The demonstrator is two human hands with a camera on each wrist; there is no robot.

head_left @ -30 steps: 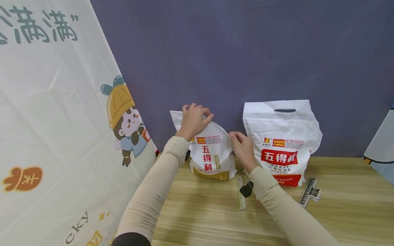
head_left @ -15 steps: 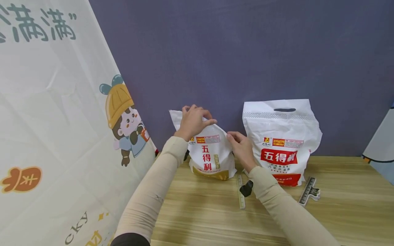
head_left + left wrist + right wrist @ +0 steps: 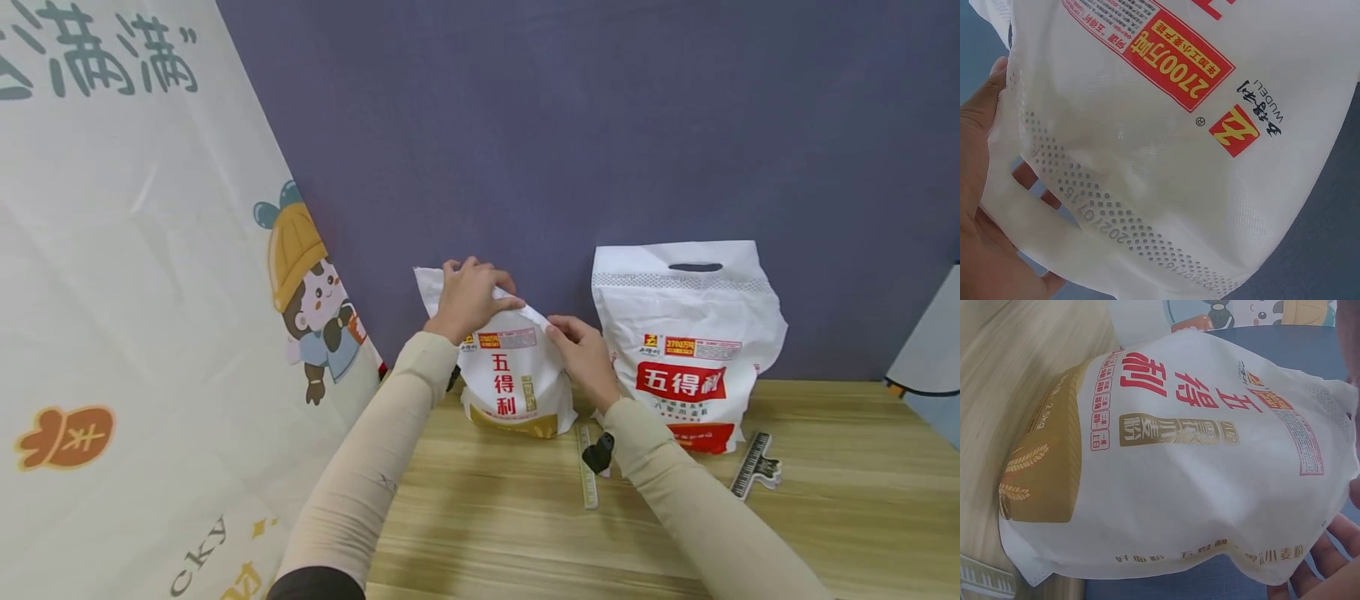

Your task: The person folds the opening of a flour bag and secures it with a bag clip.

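Observation:
A white flour bag [image 3: 513, 379] with a gold base stands on the table, its top sloping down to the right. My left hand [image 3: 471, 298] grips the bag's top from above; in the left wrist view, some fingers show through the handle slot [image 3: 1047, 194] beside the dotted band. At the bag's upper right edge my right hand [image 3: 588, 360] pinches the material between thumb and fingers. The right wrist view shows the bag's front [image 3: 1166, 469] and part of the right hand [image 3: 1329, 562] at its top; where the fingertips meet the bag is partly hidden.
Another white flour bag [image 3: 693, 312] with red print stands upright to the right. A ruler-marked pale strip [image 3: 587, 483] lies in front, partly behind my right wrist's camera. A black ruler-patterned clip [image 3: 750, 467] lies farther right. A dark curtain [image 3: 540, 142] hangs behind.
My right hand has shifted slightly up and left along the bag's top edge, and that edge now looks straighter. My left thumb has extended a little to the right; the left grip remains.

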